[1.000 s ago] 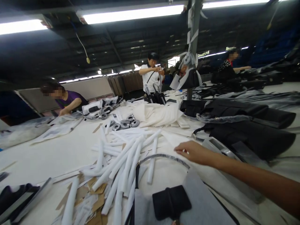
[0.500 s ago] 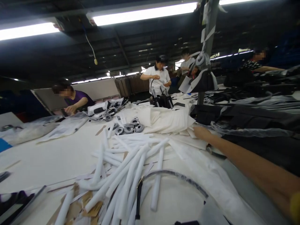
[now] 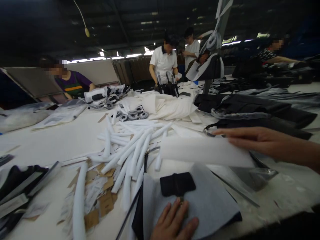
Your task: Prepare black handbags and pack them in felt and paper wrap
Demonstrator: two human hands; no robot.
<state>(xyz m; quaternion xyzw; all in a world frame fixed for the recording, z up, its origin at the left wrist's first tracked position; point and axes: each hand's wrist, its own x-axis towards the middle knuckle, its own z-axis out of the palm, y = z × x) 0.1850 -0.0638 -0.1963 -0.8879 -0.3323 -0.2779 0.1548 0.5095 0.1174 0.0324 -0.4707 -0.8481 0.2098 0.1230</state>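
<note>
My left hand (image 3: 173, 221) lies flat with fingers spread on a dark bag (image 3: 138, 220) at the bottom centre. Pale grey wrapping sheet (image 3: 212, 200) covers most of the bag's face, leaving a black flap (image 3: 178, 184) showing just above my fingertips. To the right, my right hand (image 3: 260, 141) grips a white sheet (image 3: 200, 150) at its right end, fingers along the top edge. The sheet is blurred and stretches left above the bag. Part of the bag's strap (image 3: 145, 160) rises at its left side.
White foam tubes (image 3: 136, 150) pile left of the bag, beside brown paper scraps (image 3: 106, 203). Farther back lie a stack of white sheets (image 3: 172, 106) and rolled grey straps (image 3: 133, 115). Black material (image 3: 245, 103) covers the right. Several co-workers, one in a white shirt (image 3: 163, 63), stand beyond.
My right hand has come back from the sheet stack with a white sheet. My left hand has come into view on the bag. The view has tilted down.
</note>
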